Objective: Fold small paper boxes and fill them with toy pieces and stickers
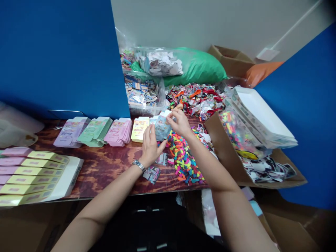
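Observation:
A flat light-blue printed carton [162, 128] with a pale top flap is between my two hands, over other cartons of its kind. My left hand [151, 146], with a metal watch [139, 165] at the wrist, grips its left side, thumb at the lower edge. At the upper right corner, by the flap, my right hand [180, 121] has its thumb and forefinger closed on it. To the left lie stacks of yellow cartons [140, 130], pink cartons [118, 132], green cartons [95, 132] and purple cartons [70, 132]. Small printed cards [152, 174] lie below my left hand.
Colourful small pieces [185, 159] are heaped right of my hands. An open cardboard box [223, 150] and white trays [265, 115] stand at right. Filled yellow boxes [39, 171] sit in a white tray [72, 175] at left. Behind are plastic bins [143, 110] and a green bag [199, 64].

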Demonstrator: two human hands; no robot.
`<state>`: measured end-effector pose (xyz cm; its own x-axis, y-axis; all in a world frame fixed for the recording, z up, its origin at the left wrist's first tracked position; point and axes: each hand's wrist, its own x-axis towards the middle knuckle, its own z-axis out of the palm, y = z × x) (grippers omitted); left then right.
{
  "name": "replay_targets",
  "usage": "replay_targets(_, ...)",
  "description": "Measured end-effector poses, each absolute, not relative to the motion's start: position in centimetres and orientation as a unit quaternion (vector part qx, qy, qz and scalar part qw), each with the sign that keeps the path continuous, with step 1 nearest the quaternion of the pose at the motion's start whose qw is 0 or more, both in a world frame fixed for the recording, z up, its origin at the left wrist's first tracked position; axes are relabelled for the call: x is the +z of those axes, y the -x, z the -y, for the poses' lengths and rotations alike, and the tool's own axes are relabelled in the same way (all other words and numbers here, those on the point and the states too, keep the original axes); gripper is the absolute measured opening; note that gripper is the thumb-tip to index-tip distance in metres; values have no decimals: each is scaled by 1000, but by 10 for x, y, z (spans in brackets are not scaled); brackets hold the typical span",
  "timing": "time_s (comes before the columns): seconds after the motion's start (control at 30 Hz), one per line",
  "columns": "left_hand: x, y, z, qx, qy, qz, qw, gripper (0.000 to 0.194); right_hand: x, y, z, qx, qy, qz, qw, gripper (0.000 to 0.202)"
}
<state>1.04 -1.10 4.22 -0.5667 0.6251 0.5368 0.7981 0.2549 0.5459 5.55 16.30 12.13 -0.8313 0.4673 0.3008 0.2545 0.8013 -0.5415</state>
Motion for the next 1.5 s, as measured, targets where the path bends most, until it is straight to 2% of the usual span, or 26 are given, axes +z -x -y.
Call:
replay_targets(0.1, 55, -21, 12, -440, 420, 790, 74, 109, 131, -84, -133, 308, 200, 897, 246, 23)
replay_targets(0.17, 57, -27, 15, -409, 420, 806, 75, 114, 131, -97, -112, 342, 205, 884, 244, 22)
replay_targets(0.27, 56, -33, 25, -363, 426, 821, 119, 106, 127, -109, -88, 364, 191, 881, 236, 20)
replay_targets(0.33, 54, -35, 33, -374, 430, 811, 128, 96, 124, -114, -77, 360, 171, 886, 236, 19)
replay_targets(0.5, 55, -36, 57, -408, 383, 828, 30, 60, 117, -129, -68, 315, 107, 913, 237, 26)
replay_targets(0.57, 58, -37, 66, -418, 375, 827, 6, 67, 111, -135, -67, 273, 97, 914, 285, 31)
replay_targets(0.67, 63, -39, 76, -460, 402, 792, -7, 88, 101, -143, -61, 209, 75, 909, 354, 26)
replay_targets(0.73, 64, -40, 81, -472, 426, 772, 6, 86, 96, -147, -53, 202, 55, 913, 350, 24)
replay_targets(0.8, 64, -40, 85, -458, 453, 764, 31, 74, 95, -149, -44, 259, 55, 909, 321, 26)
replay_targets(0.93, 57, -40, 93, -397, 514, 756, 73, 57, 96, -147, -34, 479, 140, 812, 304, 35)
replay_targets(1.03, 53, -40, 100, -369, 525, 760, 99, 55, 97, -141, -34, 596, 172, 739, 264, 32)
replay_targets(1.1, 54, -41, 103, -366, 514, 769, 100, 60, 99, -137, -35, 631, 161, 725, 222, 30)
replay_targets(1.2, 57, -44, 105, -365, 496, 783, 88, 71, 109, -137, -34, 583, 155, 769, 215, 24)
replay_targets(1.27, 60, -45, 105, -352, 493, 792, 79, 80, 116, -138, -30, 475, 141, 836, 236, 19)
replay_targets(1.37, 63, -45, 105, -311, 489, 810, 87, 92, 118, -141, -20, 326, 89, 904, 262, 23)
replay_targets(1.5, 65, -43, 107, -239, 491, 826, 137, 99, 102, -143, -6, 310, 79, 896, 309, 36)
